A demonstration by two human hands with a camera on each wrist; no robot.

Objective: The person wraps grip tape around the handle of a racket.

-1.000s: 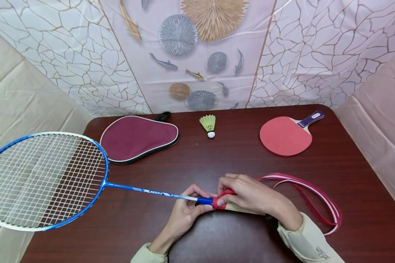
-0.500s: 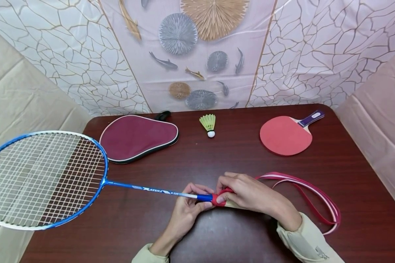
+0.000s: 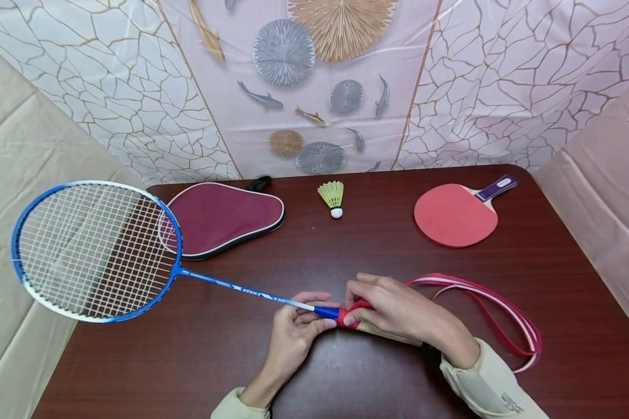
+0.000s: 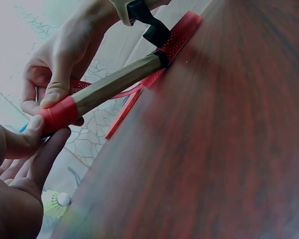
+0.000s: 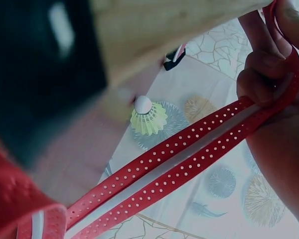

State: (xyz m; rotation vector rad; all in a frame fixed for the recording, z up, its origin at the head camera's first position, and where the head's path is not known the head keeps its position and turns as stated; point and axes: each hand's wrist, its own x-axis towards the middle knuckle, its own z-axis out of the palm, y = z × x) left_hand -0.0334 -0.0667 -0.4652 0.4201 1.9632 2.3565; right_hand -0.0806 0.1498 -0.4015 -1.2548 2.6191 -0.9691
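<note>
A blue and white badminton racket [image 3: 215, 280] is held up over the table, its strung head to the left. My left hand [image 3: 292, 337] pinches it near the blue cone [image 3: 326, 312], at the top of the handle. Perforated red grip tape [image 5: 179, 162] is wrapped around that end of the handle; the pale wood [image 4: 117, 82] below is bare. Thumb and fingers of my right hand [image 3: 400, 308] pinch the tape at the wrapped part. The tape's loose length loops over the table to the right. A black cap [image 4: 163, 57] covers the handle's butt.
A maroon paddle case [image 3: 225, 221] lies at the back left, partly behind the racket's strings. A yellow shuttlecock [image 3: 331, 199] sits at the back middle. The red table tennis paddle [image 3: 455, 215] lies at the back right. Patterned cloth [image 3: 314, 87] hangs behind the table [image 3: 377, 250].
The racket's head has swung upward and to the right, and its shaft now slopes more steeply. Both hands stay in nearly the same place, holding the racket and tape.
</note>
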